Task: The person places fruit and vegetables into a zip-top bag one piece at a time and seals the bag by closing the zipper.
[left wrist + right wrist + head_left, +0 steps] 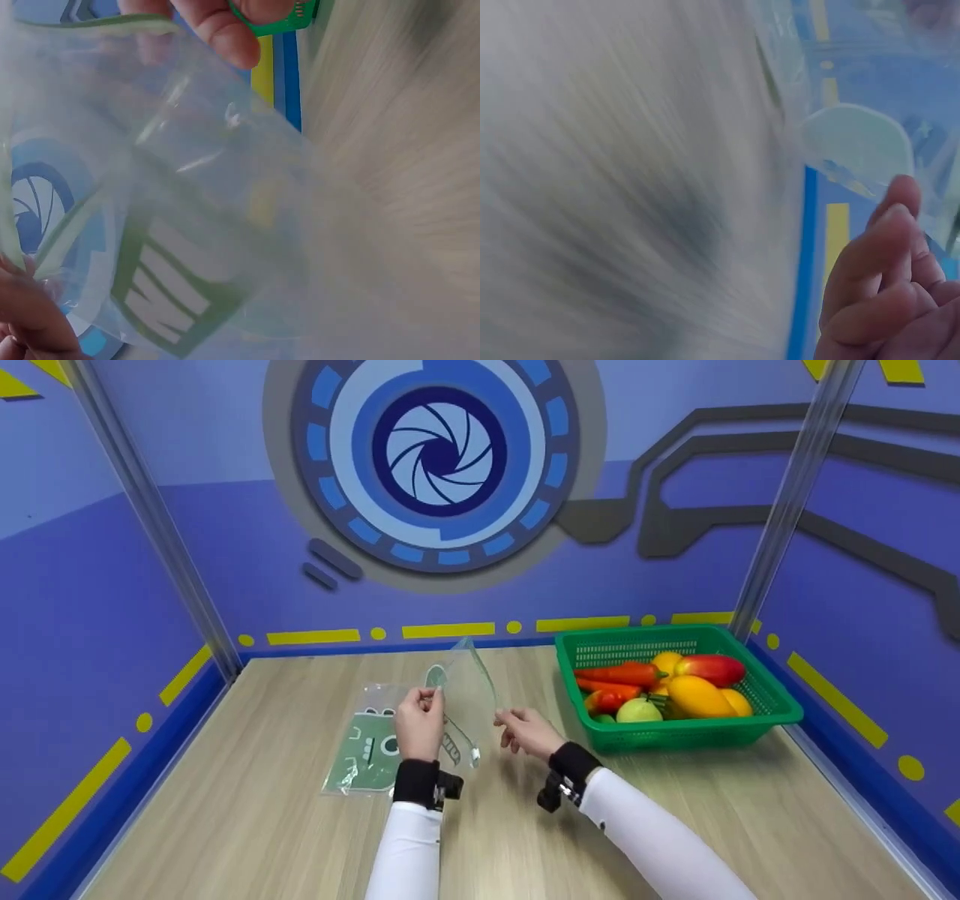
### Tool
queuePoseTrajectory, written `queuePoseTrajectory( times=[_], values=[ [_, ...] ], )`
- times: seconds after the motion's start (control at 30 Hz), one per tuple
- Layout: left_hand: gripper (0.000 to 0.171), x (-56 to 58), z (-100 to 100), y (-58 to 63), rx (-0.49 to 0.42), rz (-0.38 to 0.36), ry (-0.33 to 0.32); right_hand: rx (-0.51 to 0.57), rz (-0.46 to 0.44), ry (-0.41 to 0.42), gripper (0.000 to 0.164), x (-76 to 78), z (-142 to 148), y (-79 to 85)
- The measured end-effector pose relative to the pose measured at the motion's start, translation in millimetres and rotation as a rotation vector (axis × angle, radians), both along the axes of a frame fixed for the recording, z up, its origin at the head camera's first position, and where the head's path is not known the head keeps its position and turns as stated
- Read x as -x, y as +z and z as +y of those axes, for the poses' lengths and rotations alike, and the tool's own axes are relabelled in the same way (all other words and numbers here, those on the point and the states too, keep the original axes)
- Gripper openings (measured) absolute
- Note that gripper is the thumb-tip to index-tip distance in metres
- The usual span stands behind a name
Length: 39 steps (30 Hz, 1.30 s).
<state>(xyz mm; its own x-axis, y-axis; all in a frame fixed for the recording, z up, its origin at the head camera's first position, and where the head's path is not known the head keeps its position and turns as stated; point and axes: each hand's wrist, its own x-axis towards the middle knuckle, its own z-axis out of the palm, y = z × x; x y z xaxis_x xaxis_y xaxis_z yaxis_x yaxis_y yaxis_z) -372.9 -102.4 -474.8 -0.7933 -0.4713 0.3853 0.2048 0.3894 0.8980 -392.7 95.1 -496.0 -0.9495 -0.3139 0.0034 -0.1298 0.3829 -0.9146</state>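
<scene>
A clear plastic bag [472,682] with green printing stands raised above the table, its green-edged mouth spread apart. My left hand [420,724] pinches one side of it between thumb and fingers. On the opposite side, my right hand [527,731] pinches the bag's edge with its fingertips. Green and white print on the bag [180,285] shows up close in the left wrist view, the left hand [34,319] at the lower left. In the right wrist view the right hand [885,292] has its fingers curled, thumb and fingertip meeting at the plastic.
Flat on the table, left of my hands, lies another clear bag [349,761] with a green cartoon print, partly covered by the left hand. A green basket [675,735] of fruit and vegetables stands at right. Blue-purple panels [217,562] close in the back and sides.
</scene>
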Motion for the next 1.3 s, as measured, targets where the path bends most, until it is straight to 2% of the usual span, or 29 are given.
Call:
queuePoseTrajectory(
  times=[0.1, 0.2, 0.33, 0.4, 0.43, 0.5, 0.63, 0.77, 1.0, 1.3],
  values=[
    [0.014, -0.4, 0.0, 0.4, -0.018, -0.006, -0.017, 0.001, 0.105, 0.002, 0.029, -10.1, 13.3, 15.0],
    [0.015, -1.0, -0.2, 0.8, -0.031, -0.011, -0.027, -0.035, 0.284, -0.04, 0.022, -20.6, 31.8, 31.6],
    [0.016, -1.3, -0.9, -0.1, -0.038, -0.025, -0.026, -0.152, 0.54, -0.146, 0.027, -27.3, 63.1, 44.5],
    [0.016, -1.8, -0.8, -0.1, -0.041, -0.029, -0.024, -0.241, 0.605, -0.198, 0.032, -27.0, 80.7, 45.2],
    [0.016, -1.6, -1.0, -0.3, -0.039, -0.029, -0.022, -0.293, 0.613, -0.216, 0.035, -26.4, 89.0, 44.1],
    [0.017, -1.5, -1.2, -0.8, -0.039, -0.027, -0.023, -0.399, 0.574, -0.22, 0.038, -25.4, 103.4, 40.3],
    [0.017, -2.0, -1.0, -1.5, -0.043, -0.026, -0.037, -0.634, 0.468, -0.166, 0.045, -25.2, 119.8, 28.2],
    [0.017, -2.5, -0.3, -1.0, -0.049, -0.025, -0.05, -0.777, 0.486, -0.137, 0.045, -25.0, 120.3, 20.2],
    [0.018, -4.6, -2.2, 1.6, -0.075, -0.037, -0.057, -0.779, 0.54, -0.167, 0.041, -20.5, 108.7, 13.7],
    [0.018, -6.0, -1.2, 4.2, -0.084, -0.047, -0.047, -0.743, 0.61, -0.136, 0.036, -23.1, 77.2, 9.0]
  ],
)
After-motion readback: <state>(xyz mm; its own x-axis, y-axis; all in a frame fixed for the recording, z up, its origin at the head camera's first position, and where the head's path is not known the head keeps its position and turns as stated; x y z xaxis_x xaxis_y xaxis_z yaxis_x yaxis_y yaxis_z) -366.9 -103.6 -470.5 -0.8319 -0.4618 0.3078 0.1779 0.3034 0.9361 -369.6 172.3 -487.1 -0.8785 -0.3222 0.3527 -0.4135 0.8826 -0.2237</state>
